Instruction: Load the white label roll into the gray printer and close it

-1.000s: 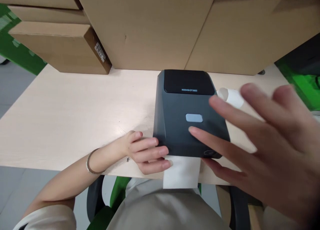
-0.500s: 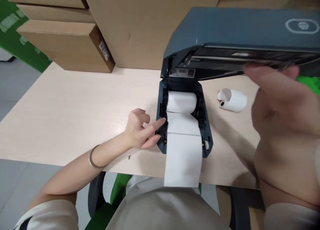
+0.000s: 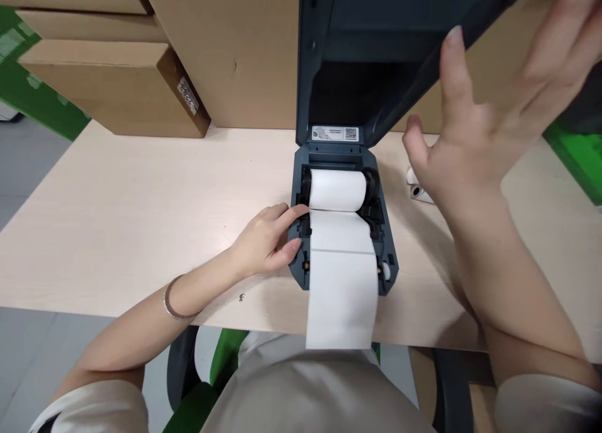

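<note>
A dark blue-grey label printer stands on the table with its lid raised high. Inside lies a white label roll. Its label strip runs out over the front and hangs past the table edge. My left hand is at the printer's left side, index finger stretched to the roll's lower left edge and thumb apart, gripping nothing. By the lid's right edge, my right hand has its fingers spread; one fingertip overlaps the edge, and I cannot tell whether it touches.
Partly hidden behind my right hand is a small loose paper roll on the table. Cardboard boxes stand along the back left, and a large cardboard panel rises behind the printer. A green thing is at the right.
The printer lid has swung further up and back. My right hand has moved up and its fingers have spread off the lid's edge. My left index finger has shifted slightly up toward the roll.
</note>
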A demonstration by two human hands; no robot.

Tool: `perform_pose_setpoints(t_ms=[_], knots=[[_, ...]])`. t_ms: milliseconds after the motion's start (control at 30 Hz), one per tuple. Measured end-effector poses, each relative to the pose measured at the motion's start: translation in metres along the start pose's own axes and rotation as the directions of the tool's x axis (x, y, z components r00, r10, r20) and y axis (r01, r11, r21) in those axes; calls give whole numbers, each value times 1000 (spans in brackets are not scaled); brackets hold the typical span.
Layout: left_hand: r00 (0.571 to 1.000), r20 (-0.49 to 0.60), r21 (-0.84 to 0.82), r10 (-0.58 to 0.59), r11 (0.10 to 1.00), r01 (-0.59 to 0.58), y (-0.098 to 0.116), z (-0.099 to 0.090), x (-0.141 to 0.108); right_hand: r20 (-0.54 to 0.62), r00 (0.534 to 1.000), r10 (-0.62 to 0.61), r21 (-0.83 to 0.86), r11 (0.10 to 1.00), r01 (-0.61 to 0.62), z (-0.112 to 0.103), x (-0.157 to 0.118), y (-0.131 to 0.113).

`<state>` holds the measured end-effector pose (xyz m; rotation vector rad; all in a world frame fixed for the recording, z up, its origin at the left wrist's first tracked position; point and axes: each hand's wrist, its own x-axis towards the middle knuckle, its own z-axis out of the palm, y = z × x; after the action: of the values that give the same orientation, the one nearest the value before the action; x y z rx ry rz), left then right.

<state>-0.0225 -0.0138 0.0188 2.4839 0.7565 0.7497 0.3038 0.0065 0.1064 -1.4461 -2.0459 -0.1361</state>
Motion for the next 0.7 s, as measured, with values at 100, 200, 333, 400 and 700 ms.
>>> perform_pose_setpoints(t_ms=[100,200,333,400,700], knots=[[1000,2,-36,-2,999,3,-1,1,1,-189,980,-68,-346,938,-1,9,1,-2],[1000,7,-69,-13,998,13,-2,1,2,-119,989,-92,-407,913,36,16,1,-8],[1000,-5,-36,5,999,-5,-2,3,4,161,973,-168,-235,951,203,31,-1,-22],[1000,-12,-12,14,1000,-15,-2,4,4,295,929,-226,-118,956,269,41,-2,-27],[997,-35,31,63,998,-62,-6,6,6,528,826,-195,-78,958,276,57,9,-32]])
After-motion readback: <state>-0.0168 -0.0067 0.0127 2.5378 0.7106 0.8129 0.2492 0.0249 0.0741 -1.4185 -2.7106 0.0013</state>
